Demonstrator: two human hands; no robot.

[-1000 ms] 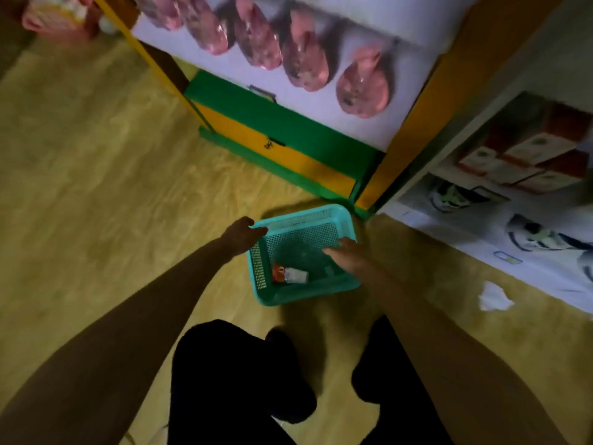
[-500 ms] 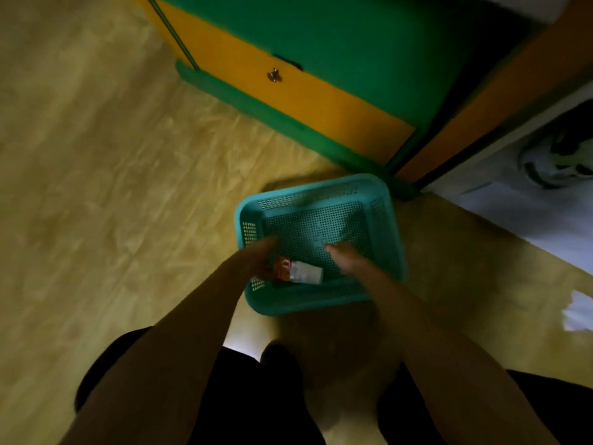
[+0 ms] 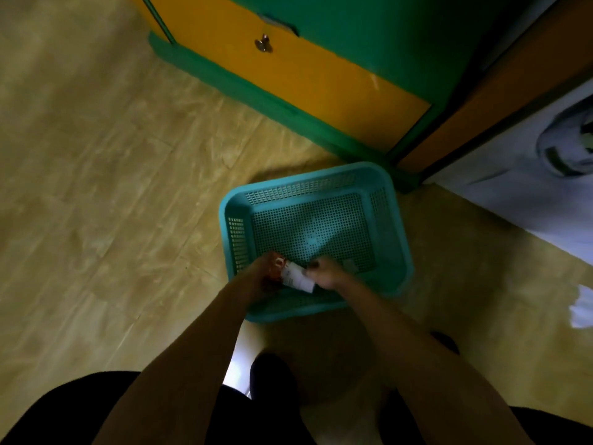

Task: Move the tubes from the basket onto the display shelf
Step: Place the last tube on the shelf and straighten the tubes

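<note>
A teal mesh basket (image 3: 390,203) sits on the wooden floor in front of me. In its near left corner lies a white tube with an orange-red end (image 3: 293,276). My left hand (image 3: 261,277) is closed around the tube's orange end. My right hand (image 3: 327,274) touches the tube's white end, fingers curled on it. The rest of the basket floor is bare mesh. The display shelf's shelves are out of view; only the lower front of the unit shows.
A green and yellow cabinet base (image 3: 321,81) with a small metal knob (image 3: 263,44) stands just behind the basket. A white printed panel (image 3: 529,175) is at the right. A crumpled white paper (image 3: 580,308) lies on the floor at the right. My dark trouser legs fill the bottom edge.
The view dropped and moved closer to the basket. My left hand left the basket's rim and closed on the tube's orange end; my right hand slid left onto its white end.
</note>
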